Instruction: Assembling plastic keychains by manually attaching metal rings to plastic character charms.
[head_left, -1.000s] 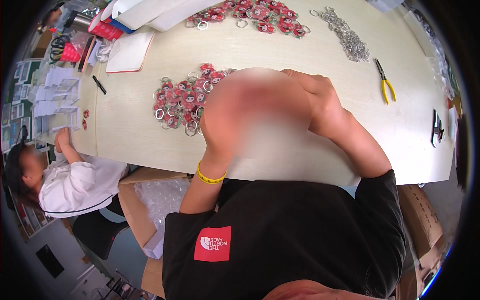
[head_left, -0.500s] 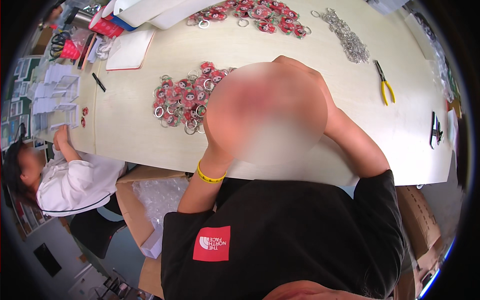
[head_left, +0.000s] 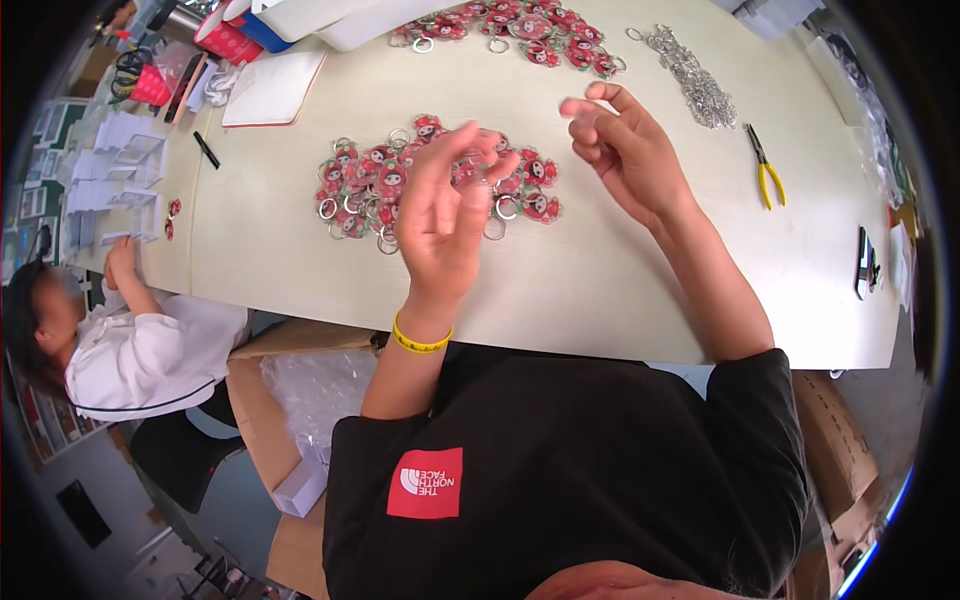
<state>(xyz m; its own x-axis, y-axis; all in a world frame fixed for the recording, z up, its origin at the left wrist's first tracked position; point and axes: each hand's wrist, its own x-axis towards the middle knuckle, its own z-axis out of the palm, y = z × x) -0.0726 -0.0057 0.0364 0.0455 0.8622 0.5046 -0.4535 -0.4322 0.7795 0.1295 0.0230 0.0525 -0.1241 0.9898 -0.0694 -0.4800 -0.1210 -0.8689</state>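
A pile of red character keychains (head_left: pixel 392 180) in clear plastic, with silver split rings, lies on the table before me. My left hand (head_left: pixel 440 215), a yellow band on its wrist, hovers over the pile's middle with fingers apart and slightly smeared. Red charms show between its fingers and thumb; they look like part of the pile behind. To the right of the pile, my right hand (head_left: pixel 628 155) is raised above the table, its fingers loosely bent and apart. Nothing shows in it. Part of the pile is hidden behind my left hand.
More red keychains (head_left: pixel 540 30) lie at the far edge, beside a heap of silver chains and rings (head_left: pixel 690 78). Yellow-handled pliers (head_left: pixel 765 170) rest at right. A notebook (head_left: pixel 275 90) and black pen (head_left: pixel 206 150) lie at left. Another person (head_left: pixel 150 350) sits at the left.
My hands were together over the table, hidden by a blurred patch. Now they are apart, the left over the pile and the right to its right. More of the pile shows.
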